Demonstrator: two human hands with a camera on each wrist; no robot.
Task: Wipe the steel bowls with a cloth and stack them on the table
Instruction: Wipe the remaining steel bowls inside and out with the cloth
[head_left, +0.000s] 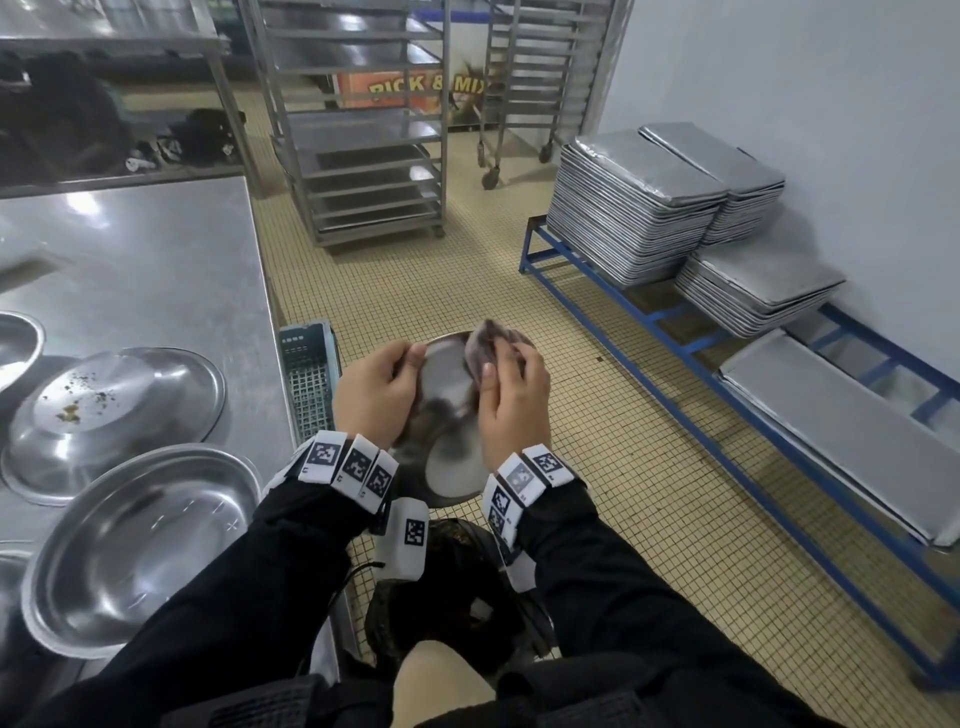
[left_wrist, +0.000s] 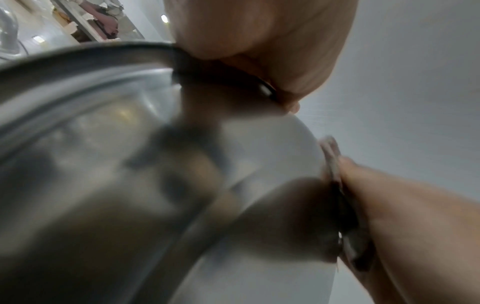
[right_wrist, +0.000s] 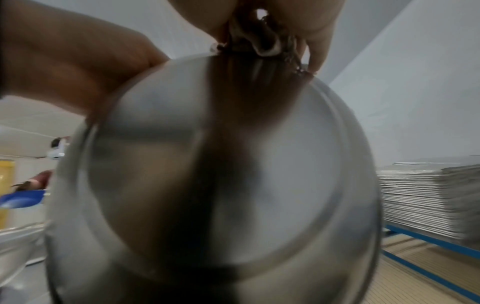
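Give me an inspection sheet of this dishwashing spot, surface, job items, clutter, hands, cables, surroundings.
Surface: steel table at left, shiny.
Job's things: held steel bowl off the table, over the floor; cloth against its rim; upright bowl and overturned bowl with crumbs on the table, unstacked.
Clutter: grey crate beside the table.
Grippers: left hand grips the bowl's rim; right hand pinches the cloth.
Cables: thin black cord at the left sleeve.
Surroundings: stacked baking trays on a blue rack; wheeled tray trolley.

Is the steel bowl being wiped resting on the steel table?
No: both hands hold the steel bowl over the tiled floor, beside the steel table.
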